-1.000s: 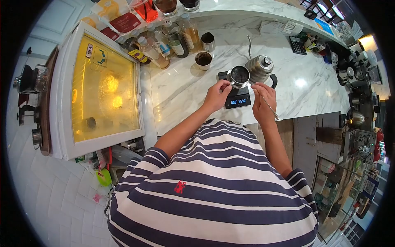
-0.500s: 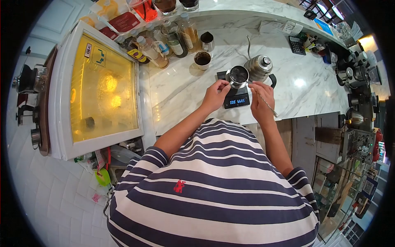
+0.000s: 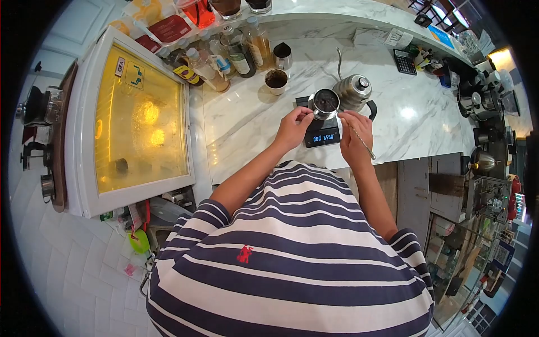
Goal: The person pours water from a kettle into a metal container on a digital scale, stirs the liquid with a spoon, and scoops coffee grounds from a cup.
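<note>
A small round metal coffee dripper (image 3: pixel 326 101) with dark, wet coffee inside sits on a black digital scale (image 3: pixel 323 139) with a lit blue display. My left hand (image 3: pixel 293 128) is closed, thumb and fingers pinching the dripper's left lower edge. In my right hand (image 3: pixel 356 133), closed beside the dripper's right edge, is a thin metal bar spoon (image 3: pixel 366 146); its twisted handle slants down past my fingers. The spoon's other end is hidden or too small to make out. Just behind my right hand stands a steel gooseneck kettle (image 3: pixel 354 91) with a black handle.
A paper cup (image 3: pixel 276 81) of dark grounds and a metal pitcher (image 3: pixel 282 55) stand behind the scale. Several bottles (image 3: pixel 241 59) line the back left. A glass-fronted case (image 3: pixel 143 121) borders the marble counter (image 3: pixel 247 129) on the left; a calculator (image 3: pixel 405 62) lies far right.
My right hand and the bar spoon have shifted slightly up and left. The coffee's surface looks more grainy, and the number on the scale has dropped. My left hand stays almost still.
</note>
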`<state>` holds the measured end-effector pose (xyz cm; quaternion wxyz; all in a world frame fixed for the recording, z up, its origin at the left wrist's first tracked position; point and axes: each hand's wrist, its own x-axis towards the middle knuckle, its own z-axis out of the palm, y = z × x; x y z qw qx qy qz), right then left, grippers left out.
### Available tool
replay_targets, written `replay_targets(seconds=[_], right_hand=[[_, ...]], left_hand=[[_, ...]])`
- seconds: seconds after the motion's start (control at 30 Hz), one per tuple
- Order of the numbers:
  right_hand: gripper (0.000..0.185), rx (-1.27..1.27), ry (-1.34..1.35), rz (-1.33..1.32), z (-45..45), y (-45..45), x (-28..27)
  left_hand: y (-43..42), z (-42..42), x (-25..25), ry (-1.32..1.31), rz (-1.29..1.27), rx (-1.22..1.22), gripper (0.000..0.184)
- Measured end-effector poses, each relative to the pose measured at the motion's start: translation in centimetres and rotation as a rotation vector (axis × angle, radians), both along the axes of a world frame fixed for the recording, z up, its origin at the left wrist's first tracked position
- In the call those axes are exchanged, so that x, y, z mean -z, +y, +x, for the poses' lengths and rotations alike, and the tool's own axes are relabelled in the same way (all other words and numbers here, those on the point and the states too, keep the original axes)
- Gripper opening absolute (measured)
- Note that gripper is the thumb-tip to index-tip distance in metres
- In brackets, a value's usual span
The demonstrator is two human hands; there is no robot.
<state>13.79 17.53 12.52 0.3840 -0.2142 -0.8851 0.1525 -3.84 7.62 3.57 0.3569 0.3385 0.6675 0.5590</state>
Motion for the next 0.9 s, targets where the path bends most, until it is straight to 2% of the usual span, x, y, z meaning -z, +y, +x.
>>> replay_targets(seconds=[0.17, 0.37, 0.67, 0.9], right_hand=[[0.008, 0.052, -0.016, -0.008, 0.3, 0.9, 0.0], [0.008, -0.035, -0.010, -0.006, -0.1, 0.1, -0.3], [0.010, 0.002, -0.020, 0.042, 0.6, 1.3, 0.5], [0.010, 0.018, -0.022, -0.020, -0.3, 1.2, -0.2]], left_hand=[[-0.2, 0.1, 0.1, 0.019, -0.029, 0.003, 0.023], [0.0, 0.1, 0.9, 0.000, 0.036, -0.019, 0.024], [-0.2, 0.0, 0.5, 0.013, -0.015, 0.025, 0.024], [0.1, 0.1, 0.6, -0.046, 0.012, -0.014, 0.023]])
